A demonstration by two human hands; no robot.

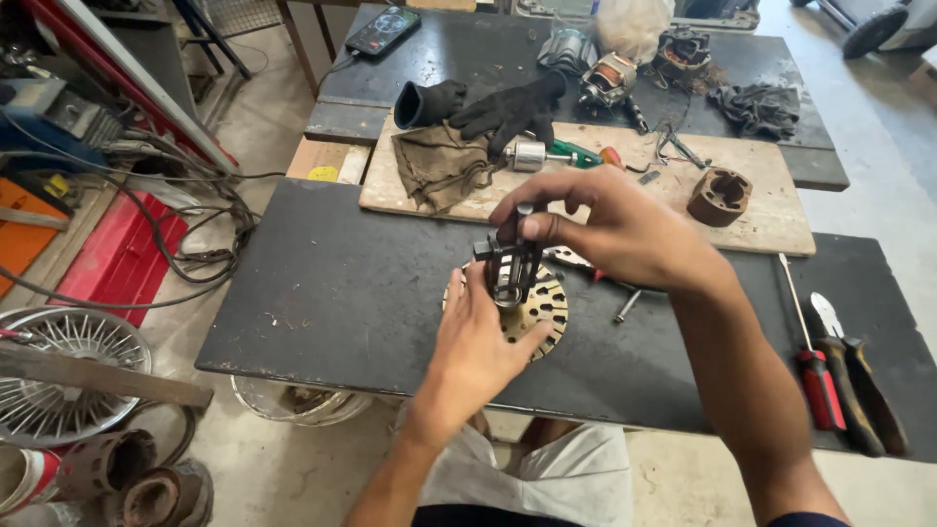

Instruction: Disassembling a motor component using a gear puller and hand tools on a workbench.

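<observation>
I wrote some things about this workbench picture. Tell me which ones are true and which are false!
1. Both hands are on the small metal tool: true. The left hand steadies the metal puller from below; the right hand grips its top.
2. The tool sits over a round perforated disc: true.
3. The red-handled screwdriver is in the right hand: false, it lies on the dark table.
4. The black glove is being worn: false, it lies on the board.

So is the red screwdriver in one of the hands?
No, the red screwdriver lies on the dark table, away from both hands.
</observation>
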